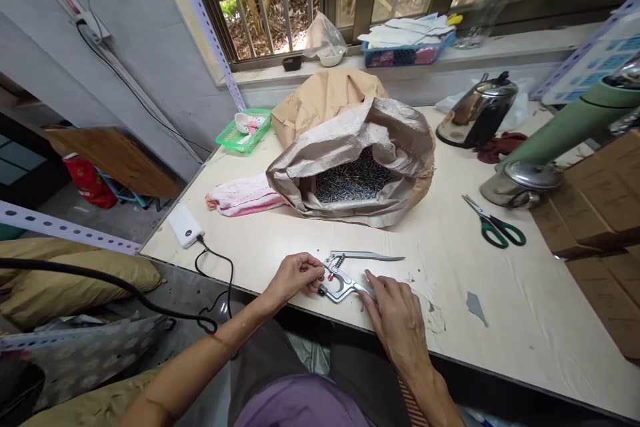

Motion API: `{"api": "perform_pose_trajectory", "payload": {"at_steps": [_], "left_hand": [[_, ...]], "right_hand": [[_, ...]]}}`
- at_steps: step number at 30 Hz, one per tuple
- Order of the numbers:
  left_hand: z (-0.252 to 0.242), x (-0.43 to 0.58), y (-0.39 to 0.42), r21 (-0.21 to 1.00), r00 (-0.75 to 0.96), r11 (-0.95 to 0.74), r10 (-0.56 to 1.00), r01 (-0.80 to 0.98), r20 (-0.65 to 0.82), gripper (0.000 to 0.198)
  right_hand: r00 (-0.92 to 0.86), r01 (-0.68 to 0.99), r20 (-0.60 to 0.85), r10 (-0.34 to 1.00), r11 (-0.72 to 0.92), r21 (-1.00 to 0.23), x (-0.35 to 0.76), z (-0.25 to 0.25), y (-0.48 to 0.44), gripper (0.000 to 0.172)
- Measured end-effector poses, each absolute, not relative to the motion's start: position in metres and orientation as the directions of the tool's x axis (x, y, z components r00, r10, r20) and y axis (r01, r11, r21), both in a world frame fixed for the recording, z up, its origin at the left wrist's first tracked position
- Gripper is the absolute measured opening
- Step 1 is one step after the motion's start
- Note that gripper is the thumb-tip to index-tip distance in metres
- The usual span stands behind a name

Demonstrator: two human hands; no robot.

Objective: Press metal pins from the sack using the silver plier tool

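On the pale table point(505, 320), the right hand point(400, 312) grips a silver, C-framed tool point(344, 291), the left hand point(299, 275) alongside, hold unclear.

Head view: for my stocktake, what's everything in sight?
table: 1, cream, centre
tool: 1, silver, front
sack: 1, brown, centre
metal pieces: many, dark, inside sack
towel: 1, pink-white, sack's left
tray: 1, green, far left
power bank: 1, white, left
cable: 1, black, left
scissors: 1, green-black, right
lidded mug: 1, silver, right
kettle: 1, silver, back right
cloth: 1, maroon, beside kettle
flask: 1, green, right
cartons: several, brown, far right
basket: 1, blue, windowsill
left hand: 1, bare, at tool's left
right hand: 1, bare, at tool's handle
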State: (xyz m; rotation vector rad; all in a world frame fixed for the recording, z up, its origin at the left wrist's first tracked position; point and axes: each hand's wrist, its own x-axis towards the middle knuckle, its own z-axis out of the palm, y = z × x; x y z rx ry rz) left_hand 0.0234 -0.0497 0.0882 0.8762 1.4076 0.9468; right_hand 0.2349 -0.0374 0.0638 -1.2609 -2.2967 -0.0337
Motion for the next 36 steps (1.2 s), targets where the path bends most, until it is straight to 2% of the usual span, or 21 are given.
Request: {"api": "perform_pose_trajectory", "payload": {"at_steps": [3, 7, 10, 14, 17, 22, 30, 36], "left_hand": [[0.085, 0.023, -0.048, 0.909, -0.08, 0.415, 0.908, 0.046, -0.411, 0.032], [0.082, 0.026, -0.049, 0.917, -0.097, 0.349, 0.937, 0.191, -0.336, 0.027], [0.079, 0.028, -0.055, 0.92, -0.092, 0.265, 0.964, 0.289, -0.248, 0.024], [0.076, 0.028, -0.066, 0.884, -0.152, 0.174, 0.981, 0.433, -0.118, 0.021], [0.073, 0.027, -0.069, 0.867, -0.147, 0.138, 0.986, 0.478, -0.076, 0.018], [0.075, 0.026, -0.068, 0.844, -0.12, 0.155, 0.987, 0.513, -0.108, 0.014], [0.082, 0.027, -0.064, 0.807, -0.053, 0.151, 0.988, 0.571, -0.148, 0.012], [0.082, 0.028, -0.059, 0.76, -0.045, 0.209, 0.972, 0.616, -0.231, 0.012]], "right_hand": [[-0.462, 0.781, 0.423, 0.779, 0.584, -0.222, 0.239, 0.06, -0.038, 0.022], [-0.524, 0.731, 0.405, 0.75, 0.64, -0.239, 0.236, 0.059, -0.038, 0.017], [-0.555, 0.712, 0.41, 0.724, 0.668, -0.217, 0.234, 0.06, -0.04, 0.02], [-0.593, 0.684, 0.483, 0.644, 0.719, -0.119, 0.235, 0.061, -0.042, 0.029], [-0.604, 0.681, 0.492, 0.626, 0.727, -0.09, 0.236, 0.063, -0.042, 0.03], [-0.618, 0.685, 0.445, 0.648, 0.722, -0.1, 0.236, 0.067, -0.041, 0.031], [-0.618, 0.692, 0.465, 0.635, 0.719, -0.063, 0.234, 0.067, -0.041, 0.031], [-0.583, 0.682, 0.46, 0.67, 0.711, -0.172, 0.233, 0.059, -0.037, 0.022]]}}
